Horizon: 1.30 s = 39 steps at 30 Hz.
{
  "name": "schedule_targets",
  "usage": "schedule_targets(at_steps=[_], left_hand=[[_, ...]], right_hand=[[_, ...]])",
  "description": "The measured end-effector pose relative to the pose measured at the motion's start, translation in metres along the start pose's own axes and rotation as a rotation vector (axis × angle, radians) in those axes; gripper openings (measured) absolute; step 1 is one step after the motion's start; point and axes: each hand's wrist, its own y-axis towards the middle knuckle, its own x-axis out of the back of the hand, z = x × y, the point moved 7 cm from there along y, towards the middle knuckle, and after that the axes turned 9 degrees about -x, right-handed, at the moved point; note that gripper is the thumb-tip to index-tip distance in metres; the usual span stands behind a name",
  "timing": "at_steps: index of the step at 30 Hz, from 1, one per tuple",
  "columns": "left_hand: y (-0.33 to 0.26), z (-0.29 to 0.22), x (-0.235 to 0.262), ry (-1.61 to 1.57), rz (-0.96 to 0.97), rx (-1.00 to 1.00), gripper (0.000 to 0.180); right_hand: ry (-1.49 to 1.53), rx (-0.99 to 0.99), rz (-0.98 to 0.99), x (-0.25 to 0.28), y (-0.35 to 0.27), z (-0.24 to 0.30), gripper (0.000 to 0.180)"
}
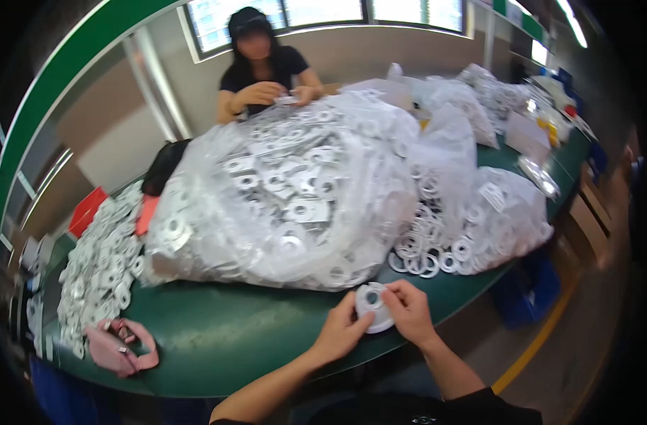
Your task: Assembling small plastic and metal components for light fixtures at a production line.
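Observation:
Close to the table's front edge, my left hand [339,330] and my right hand [411,313] hold a white round plastic part with a hole in its middle [377,324]. The left fingers and thumb grip its left side, while the right fingers close on its upper right edge. My fingers cover parts of its rim. Just beyond my hands lies a large clear plastic bag [220,244], open at the top and full of white flat parts with round holes [305,210]. Loose white rings [413,251] lie to its right.
A smaller filled bag [504,227] sits at the right edge of the green table [217,340]. White parts [100,262] are heaped at left, near a pink bag [118,350]. Across the table a person [263,71] handles a white part. A blue bin [529,294] stands below right.

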Motion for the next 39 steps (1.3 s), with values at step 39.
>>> schedule_targets(at_steps=[39], left_hand=[[0.098,-0.155,0.131,1.136,-0.087,-0.673,0.025]], right_hand=[[0.128,0.012,0.007,0.010,-0.003,-0.004,0.017]])
